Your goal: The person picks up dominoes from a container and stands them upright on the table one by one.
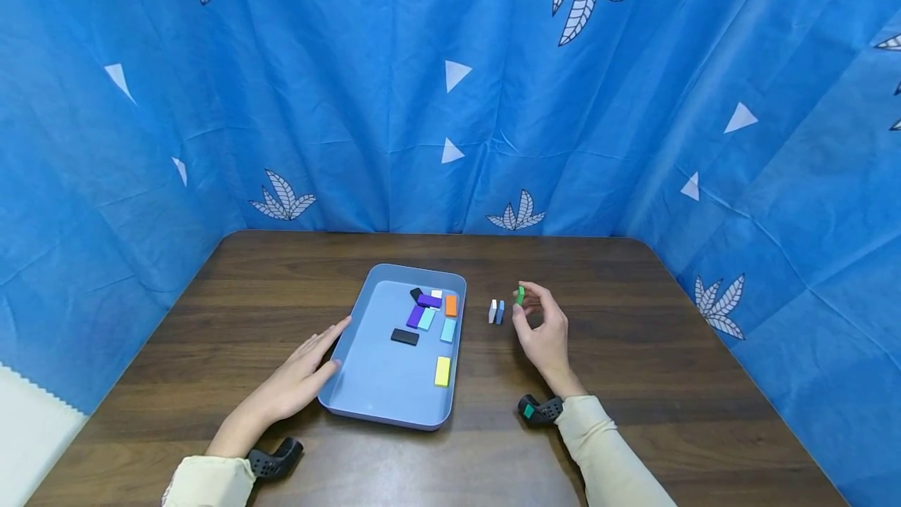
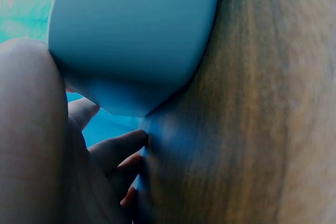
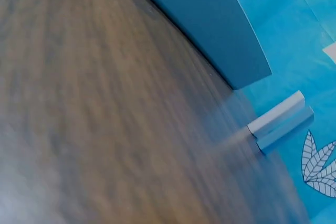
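Observation:
Between thumb and fingertips, my right hand (image 1: pixel 547 339) pinches a small green block (image 1: pixel 520 296), held on end. Just left of it, a white block (image 1: pixel 493 311) and a blue block (image 1: pixel 500 312) stand upright side by side on the table; the right wrist view also shows the white block (image 3: pixel 276 115) and blue block (image 3: pixel 286 129), but not the hand. My left hand (image 1: pixel 296 382) touches the left side of a blue tray (image 1: pixel 380 382) with extended fingers. Close up, the left wrist view shows the tray's wall (image 2: pixel 136 30) against the hand (image 2: pixel 31 129).
Inside the tray lie several blocks: purple (image 1: pixel 415 316), light blue (image 1: pixel 448 330), orange (image 1: pixel 450 305), black (image 1: pixel 404 337), yellow (image 1: pixel 442 372) and white. A patterned blue curtain (image 1: pixel 422 116) surrounds the back and sides of the brown wooden table (image 1: pixel 647 382).

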`<move>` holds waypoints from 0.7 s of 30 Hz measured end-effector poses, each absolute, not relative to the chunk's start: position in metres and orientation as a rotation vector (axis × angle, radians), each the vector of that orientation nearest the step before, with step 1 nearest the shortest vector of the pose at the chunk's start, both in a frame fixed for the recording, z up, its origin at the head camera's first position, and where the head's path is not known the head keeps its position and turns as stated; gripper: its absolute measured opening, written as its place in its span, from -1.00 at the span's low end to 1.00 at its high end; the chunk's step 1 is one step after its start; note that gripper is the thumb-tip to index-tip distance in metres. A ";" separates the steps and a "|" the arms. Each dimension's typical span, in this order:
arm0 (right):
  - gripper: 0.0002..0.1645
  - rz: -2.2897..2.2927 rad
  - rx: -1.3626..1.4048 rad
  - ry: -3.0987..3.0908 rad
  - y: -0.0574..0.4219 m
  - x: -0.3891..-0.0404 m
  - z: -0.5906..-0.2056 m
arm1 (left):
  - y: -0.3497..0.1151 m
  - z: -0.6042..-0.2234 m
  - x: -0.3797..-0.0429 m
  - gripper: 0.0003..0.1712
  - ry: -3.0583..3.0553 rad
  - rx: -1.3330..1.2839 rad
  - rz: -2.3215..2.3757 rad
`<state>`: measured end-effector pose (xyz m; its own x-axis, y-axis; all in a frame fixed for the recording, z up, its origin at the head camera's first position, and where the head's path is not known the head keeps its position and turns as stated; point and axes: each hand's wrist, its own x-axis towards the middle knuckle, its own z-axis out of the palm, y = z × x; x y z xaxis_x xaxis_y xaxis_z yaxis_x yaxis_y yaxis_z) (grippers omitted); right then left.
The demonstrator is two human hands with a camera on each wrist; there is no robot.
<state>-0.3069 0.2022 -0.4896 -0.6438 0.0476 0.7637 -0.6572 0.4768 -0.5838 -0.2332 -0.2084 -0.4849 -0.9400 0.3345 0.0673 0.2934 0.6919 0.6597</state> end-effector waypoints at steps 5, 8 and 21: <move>-0.46 1.264 0.500 -2.078 0.213 -0.313 -0.496 | -0.208 -0.484 -0.233 -0.26 2.836 0.534 1.093; -0.50 1.294 0.493 -2.148 0.217 -0.314 -0.495 | -0.209 -0.484 -0.233 -0.27 2.837 0.541 1.094; -0.57 1.263 0.441 -2.442 0.220 -0.316 -0.497 | -0.209 -0.483 -0.233 -0.26 2.822 0.528 1.101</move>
